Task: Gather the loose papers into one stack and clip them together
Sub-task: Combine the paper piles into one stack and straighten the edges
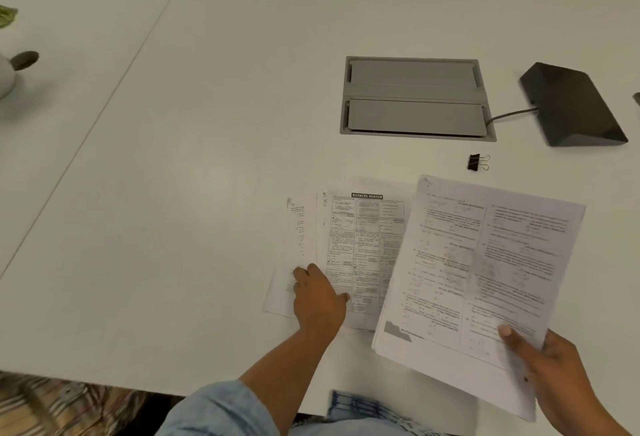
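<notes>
Several printed sheets lie fanned on the white table, the top one headed "Banking System". My left hand rests flat on their lower left part, fingers pressing the paper. My right hand grips the lower right corner of a few sheets, thumb on top, lifted and tilted over the right side of the fanned pile. A black binder clip lies alone on the table just beyond the papers, touched by neither hand.
A grey cable hatch is set into the table behind the clip. A black wedge-shaped device with a cord sits at the far right. A white pot stands at the left edge. The near table edge runs beneath my forearms.
</notes>
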Demonstrator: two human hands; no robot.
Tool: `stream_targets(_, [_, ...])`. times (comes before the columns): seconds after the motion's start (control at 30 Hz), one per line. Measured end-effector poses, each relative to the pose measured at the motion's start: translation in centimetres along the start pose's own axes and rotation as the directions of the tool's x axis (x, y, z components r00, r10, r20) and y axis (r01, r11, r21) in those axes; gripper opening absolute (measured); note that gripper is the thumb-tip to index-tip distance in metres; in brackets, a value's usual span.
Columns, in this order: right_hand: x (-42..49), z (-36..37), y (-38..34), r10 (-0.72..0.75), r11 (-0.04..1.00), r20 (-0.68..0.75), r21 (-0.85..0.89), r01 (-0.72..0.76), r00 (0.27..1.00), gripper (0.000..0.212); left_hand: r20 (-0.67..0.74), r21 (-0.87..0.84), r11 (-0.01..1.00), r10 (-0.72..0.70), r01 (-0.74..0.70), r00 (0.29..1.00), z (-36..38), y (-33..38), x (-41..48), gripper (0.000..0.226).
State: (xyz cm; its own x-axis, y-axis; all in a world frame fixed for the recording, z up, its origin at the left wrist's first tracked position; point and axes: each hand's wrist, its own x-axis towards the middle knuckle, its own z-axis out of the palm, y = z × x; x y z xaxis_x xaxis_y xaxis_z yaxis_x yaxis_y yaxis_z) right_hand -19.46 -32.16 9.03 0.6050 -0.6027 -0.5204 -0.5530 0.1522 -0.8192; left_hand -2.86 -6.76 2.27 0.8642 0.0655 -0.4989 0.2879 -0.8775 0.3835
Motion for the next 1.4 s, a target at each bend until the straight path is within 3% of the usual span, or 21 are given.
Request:
stream_targets(0.1, [0.2, -0.4, 0.3, 0.011, 1.000, -0.015, -0.002, -0.012, 1.000, 0.013, 0.026, -0.204, 0.976, -0.071, 0.074, 0.997, -0.1, 0.1, 0.3, 0.070])
stream_targets(0.23, [0.2, -0.8, 0.6, 0.026, 1.000, -0.022, -0.002, -0.026, 0.999, 0.032, 0.078, -0.283, 0.958, -0.020, 0.042, 0.997, 0.2, -0.4, 1.1, 0.035])
stream_targets(0.37, [0.4, -1.4, 0.2, 0.025, 1.000, -0.023, 0.006, -0.025, 0.999, 0.013, 0.084, -0.431, 0.902, 0.064, -0.022, 0.994, -0.9, -0.6, 0.9, 0.029])
stream_targets(0.67, [0.4, -2.0, -1.6, 0.014, 0.997, -0.009, 0.079, -0.013, 1.000, 0.015, -0.018, -0.692, 0.722, 0.015, -0.023, 1.000, -8.1, -3.8, -0.6, 0.019])
stream_targets(0.7, [0.3, -1.9, -1.8, 0.006, 0.997, 0.001, 0.076, -0.006, 1.000, 0.024, -0.019, -0.721, 0.693, 0.006, -0.018, 1.000, -9.1, -4.0, -0.8, 0.017])
stream_targets(0.8, [0.7, -1.2, -1.7, -0.007, 0.999, 0.054, 0.036, 0.005, 0.998, 0.079, -0.028, -0.787, 0.617, 0.000, -0.022, 1.000, -11.6, -4.7, -1.2, 0.014])
stream_targets(0.83, [0.9, -1.0, -1.6, -0.007, 0.999, 0.057, 0.039, 0.005, 0.998, 0.077, -0.032, -0.804, 0.594, 0.006, -0.029, 0.999, -12.2, -4.8, -1.4, 0.016])
stream_targets(0.93, [1.5, -0.3, -1.8, 0.017, 0.998, 0.068, 0.056, -0.021, 0.998, 0.029, -0.008, -0.844, 0.535, 0.066, -0.042, 0.998, -13.3, -3.9, -2.2, 0.019])
stream_targets(0.97, [1.7, 0.0, -1.9, 0.019, 0.999, 0.067, 0.045, -0.022, 0.998, 0.025, 0.014, -0.855, 0.517, 0.095, -0.037, 0.995, -13.5, -3.2, -2.7, 0.022])
stream_targets(1.13, [2.1, 2.0, -3.3, 0.014, 0.999, 0.120, 0.031, -0.017, 0.993, 0.024, 0.103, -0.870, 0.493, 0.211, -0.016, 0.972, -13.3, 0.5, -5.1, 0.019])
stream_targets(1.4, [1.3, 5.1, -6.7, -0.057, 0.998, 0.287, 0.014, 0.055, 0.956, 0.018, 0.218, -0.814, 0.581, 0.282, 0.015, 0.934, -12.1, 3.8, -6.9, 0.022])
